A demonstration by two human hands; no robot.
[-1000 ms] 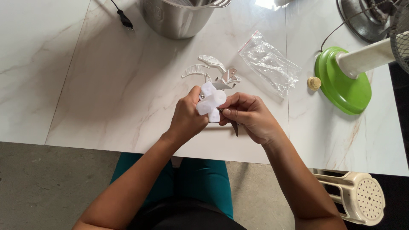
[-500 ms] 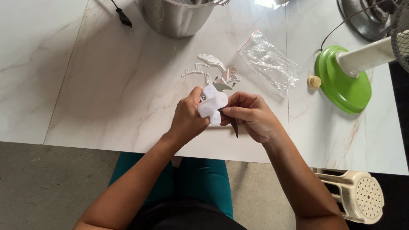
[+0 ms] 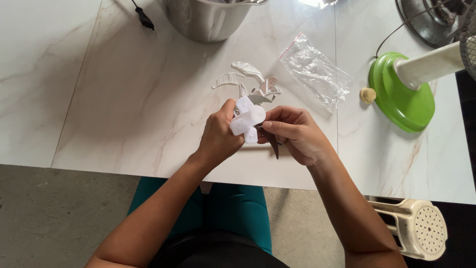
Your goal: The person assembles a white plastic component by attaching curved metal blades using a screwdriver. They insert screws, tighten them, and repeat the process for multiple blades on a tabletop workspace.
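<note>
Both my hands meet over the near middle of a white marble table (image 3: 124, 99). My left hand (image 3: 218, 136) grips a small white plastic piece (image 3: 246, 120) with rounded lobes. My right hand (image 3: 296, 135) pinches the same piece from the right, and a thin dark blade-like tip (image 3: 274, 146) sticks out below its fingers. Just beyond the hands lie curved metal blades and clear plastic blade covers (image 3: 248, 79).
A steel pot (image 3: 208, 17) stands at the far edge, with a black plug (image 3: 145, 21) to its left. A crumpled clear plastic bag (image 3: 315, 72) lies right of the blades. A small cork-coloured knob (image 3: 367, 95) sits by a fan's green base (image 3: 401, 99). A cream plastic stool (image 3: 421, 228) stands lower right.
The white piece has turned slightly between my fingers. Both hands stay in nearly the same place.
</note>
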